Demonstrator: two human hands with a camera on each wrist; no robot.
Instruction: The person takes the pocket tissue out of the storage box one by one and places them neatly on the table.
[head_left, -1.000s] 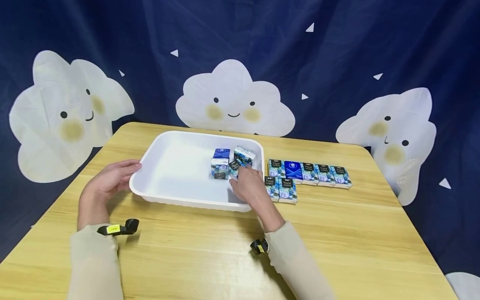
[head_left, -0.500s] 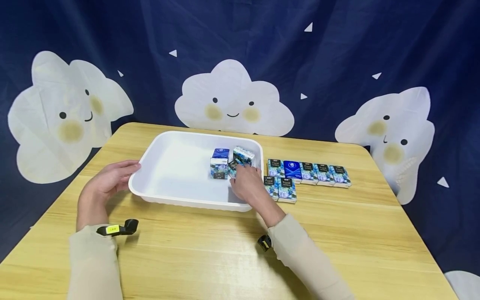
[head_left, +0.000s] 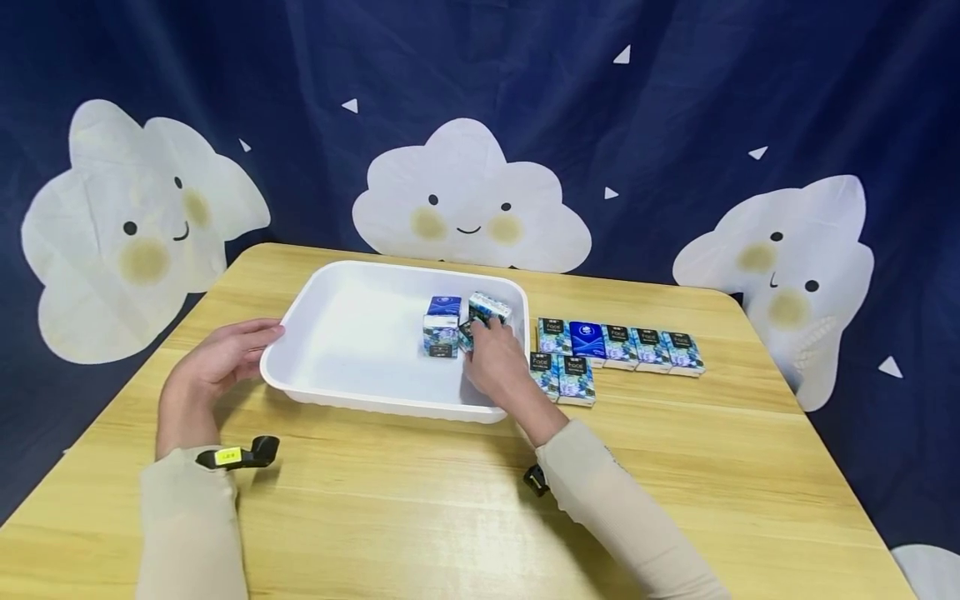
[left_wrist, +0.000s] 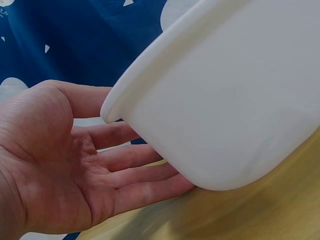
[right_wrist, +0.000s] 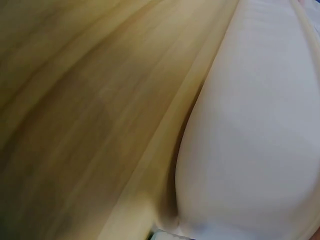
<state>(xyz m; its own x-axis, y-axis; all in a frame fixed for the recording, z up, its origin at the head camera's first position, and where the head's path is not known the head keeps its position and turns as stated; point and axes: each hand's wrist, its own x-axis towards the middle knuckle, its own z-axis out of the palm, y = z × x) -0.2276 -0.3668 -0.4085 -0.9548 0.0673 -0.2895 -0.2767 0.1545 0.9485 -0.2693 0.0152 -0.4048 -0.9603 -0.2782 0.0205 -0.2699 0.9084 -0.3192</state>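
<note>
A white plastic tray [head_left: 352, 398] stands on the table. At its left end my left hand [head_left: 228, 358] touches the outside wall, thumb at the rim; the left wrist view shows the fingers [left_wrist: 140, 192] nearly straight. Inside the tray's right end, my right hand [head_left: 498, 362] holds a small blue-green tissue pack [head_left: 465, 337], mostly hidden by the fingers. Just behind it lies another floral tissue pack [head_left: 491, 307]. To its left are a dark blue pack [head_left: 445, 305] and a floral pack [head_left: 440, 340]. The right wrist view mainly shows the tray's outer wall [right_wrist: 250, 125].
Right of the tray, several tissue packs [head_left: 619, 346] form a back row, one of them plain dark blue [head_left: 587, 340]. Two more packs, including one floral pack [head_left: 576, 379], sit in front. A blue curtain [head_left: 480, 67] with clouds hangs behind the wooden table [head_left: 390, 508].
My right hand has shifted slightly away from me within the tray, its forearm swinging to the right. The pack under its fingers is more covered. My left hand has stayed at the tray's end.
</note>
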